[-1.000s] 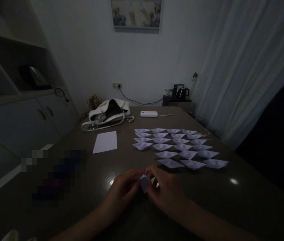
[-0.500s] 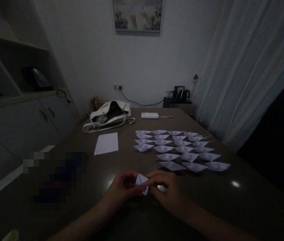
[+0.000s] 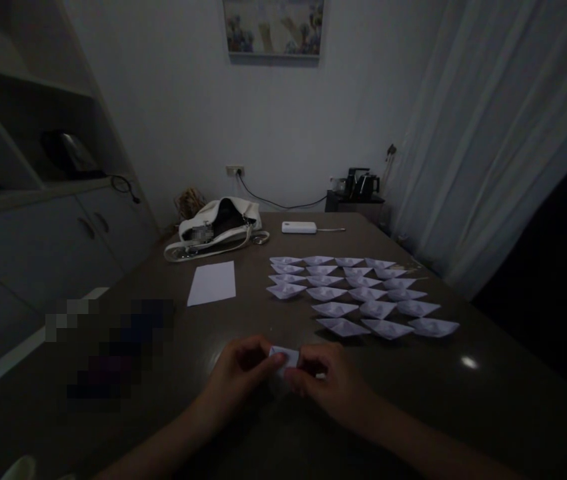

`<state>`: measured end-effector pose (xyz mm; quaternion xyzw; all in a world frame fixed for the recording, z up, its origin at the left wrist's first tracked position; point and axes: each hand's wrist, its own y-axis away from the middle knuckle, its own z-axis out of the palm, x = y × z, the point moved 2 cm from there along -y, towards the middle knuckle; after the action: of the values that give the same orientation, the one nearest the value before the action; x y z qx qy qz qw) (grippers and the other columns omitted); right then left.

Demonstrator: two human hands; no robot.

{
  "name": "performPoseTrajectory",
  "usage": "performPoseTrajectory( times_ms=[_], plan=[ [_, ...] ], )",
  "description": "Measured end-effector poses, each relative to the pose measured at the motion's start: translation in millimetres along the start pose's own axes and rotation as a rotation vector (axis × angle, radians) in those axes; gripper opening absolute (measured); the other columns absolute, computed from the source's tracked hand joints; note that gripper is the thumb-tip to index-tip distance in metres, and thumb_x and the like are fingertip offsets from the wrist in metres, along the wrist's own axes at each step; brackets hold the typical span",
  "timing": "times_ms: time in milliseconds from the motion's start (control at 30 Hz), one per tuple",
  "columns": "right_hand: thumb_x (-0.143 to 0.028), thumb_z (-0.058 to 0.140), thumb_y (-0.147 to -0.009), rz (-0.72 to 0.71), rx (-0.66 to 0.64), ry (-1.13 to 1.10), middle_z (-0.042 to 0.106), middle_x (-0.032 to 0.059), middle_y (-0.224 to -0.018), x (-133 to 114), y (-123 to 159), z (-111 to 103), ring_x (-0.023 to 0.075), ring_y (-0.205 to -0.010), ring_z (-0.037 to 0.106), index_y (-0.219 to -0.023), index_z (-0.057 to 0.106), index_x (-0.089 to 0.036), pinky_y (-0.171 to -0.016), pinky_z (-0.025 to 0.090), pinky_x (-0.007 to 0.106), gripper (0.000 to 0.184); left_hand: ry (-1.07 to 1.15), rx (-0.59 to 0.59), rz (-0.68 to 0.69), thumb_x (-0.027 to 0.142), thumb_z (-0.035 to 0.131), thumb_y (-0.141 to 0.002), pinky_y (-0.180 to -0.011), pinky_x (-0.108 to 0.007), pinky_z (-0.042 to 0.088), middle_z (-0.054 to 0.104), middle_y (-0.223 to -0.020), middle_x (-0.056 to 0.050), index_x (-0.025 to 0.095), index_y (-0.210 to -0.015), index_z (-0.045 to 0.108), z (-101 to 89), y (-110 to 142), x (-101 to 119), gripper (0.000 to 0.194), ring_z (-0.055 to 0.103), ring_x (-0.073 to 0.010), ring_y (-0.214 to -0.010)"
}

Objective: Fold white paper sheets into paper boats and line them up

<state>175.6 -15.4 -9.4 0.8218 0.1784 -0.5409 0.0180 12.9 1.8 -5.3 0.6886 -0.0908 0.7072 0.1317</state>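
Observation:
Between my two hands is a small folded piece of white paper [image 3: 287, 356], held just above the near part of the table. My left hand [image 3: 243, 367] pinches its left side, thumb on the face of the paper. On the other side my right hand [image 3: 326, 373] grips the lower right edge between thumb and curled fingers. The fingers hide part of its shape. Beyond my right hand, several white folded paper boats [image 3: 326, 293] stand in rows. A small stack or sheet of white paper [image 3: 212, 283] lies flat to the far left of the hands.
A white handbag [image 3: 221, 223] lies at the back left of the table [image 3: 243, 313]. Near the far edge is a white power bank [image 3: 298, 227] with a short cable. A blurred-out dark patch [image 3: 128, 347] covers the left side. A pale rounded object [image 3: 19, 469] shows at the bottom left.
The folded paper has turned from a diamond standing on its point to a flatter, level-edged shape. My right fingers have shifted from its face to its right edge.

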Motion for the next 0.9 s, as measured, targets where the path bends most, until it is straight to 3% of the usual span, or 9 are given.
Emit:
performPoseTrajectory(
  times_ms=[233,333,467,667,800,900],
  plan=[
    [-0.036,0.048,-0.091,-0.114,-0.139,0.017,0.055,-0.0015,-0.054,-9,4,-4,0.0116,-0.051,0.052,-0.060,0.057,-0.016,-0.050,0.036,0.021,0.038,-0.106,-0.074,0.047,0.040,0.073,-0.071,-0.054,-0.020,0.039,0.056,-0.056,0.002,0.015,-0.058,0.057,4.8,9,10,0.033,0.052,-0.0124,-0.057],
    [-0.032,0.045,-0.093,-0.214,-0.077,0.141,0.051,-0.0022,-0.052,-11,3,-9,0.0109,-0.050,0.049,-0.055,0.054,-0.017,-0.052,0.034,0.022,0.041,-0.127,-0.096,0.036,0.040,0.073,-0.071,-0.053,-0.021,0.040,0.058,-0.056,0.001,0.014,-0.058,0.060,6.1,9,10,0.031,0.054,-0.0129,-0.056],
    [-0.026,0.046,-0.091,-0.257,0.019,0.230,0.045,-0.0036,-0.049,-10,4,-12,0.0101,-0.048,0.044,-0.054,0.051,-0.017,-0.050,0.032,0.023,0.038,-0.157,-0.025,0.047,0.035,0.071,-0.071,-0.060,-0.024,0.046,0.069,-0.066,-0.004,0.014,-0.073,0.070,3.3,7,11,0.022,0.062,-0.0175,-0.063],
    [-0.022,0.060,-0.084,-0.254,0.047,0.234,0.062,0.0012,-0.068,-7,2,-10,0.0132,-0.061,0.057,-0.077,0.066,-0.016,-0.057,0.040,0.023,0.011,-0.414,-0.029,0.130,0.026,0.066,-0.074,-0.064,-0.027,0.049,0.073,-0.070,-0.008,0.014,-0.067,0.071,0.6,4,11,0.014,0.067,-0.0225,-0.070],
    [-0.019,0.062,-0.083,-0.332,0.097,0.206,0.064,0.0025,-0.069,-10,1,-10,0.0150,-0.068,0.059,-0.074,0.067,-0.017,-0.062,0.043,0.025,0.010,-0.479,-0.009,0.232,0.027,0.064,-0.076,-0.064,-0.028,0.048,0.072,-0.070,-0.007,0.015,-0.065,0.069,1.3,5,14,0.016,0.066,-0.0216,-0.068],
    [-0.019,0.061,-0.083,-0.346,0.150,0.147,0.062,0.0013,-0.068,-12,0,-11,0.0135,-0.063,0.057,-0.072,0.064,-0.017,-0.058,0.042,0.024,0.012,-0.462,-0.003,0.262,0.030,0.064,-0.078,-0.065,-0.029,0.049,0.071,-0.071,-0.007,0.016,-0.068,0.070,0.4,7,17,0.018,0.065,-0.0215,-0.068]
  ],
)
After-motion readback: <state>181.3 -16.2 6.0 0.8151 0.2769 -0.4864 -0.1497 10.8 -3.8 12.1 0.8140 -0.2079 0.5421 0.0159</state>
